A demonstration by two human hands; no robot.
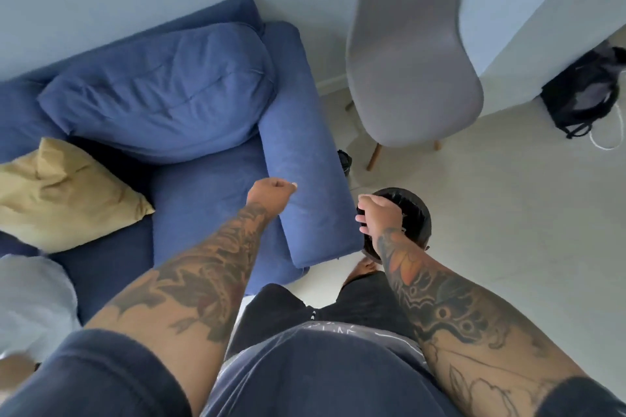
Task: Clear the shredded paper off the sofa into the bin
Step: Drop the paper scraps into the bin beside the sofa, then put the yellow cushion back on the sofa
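Right beside the sofa (305, 179), the right hand (379, 213) grips the bin (418, 217) rim; the left hand (271, 193) is fisted, contents unclear.

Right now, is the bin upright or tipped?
Tipped. The bin shows its dark round mouth toward the camera, held up beside the sofa armrest by the right hand gripping its rim. Contents: cannot tell.
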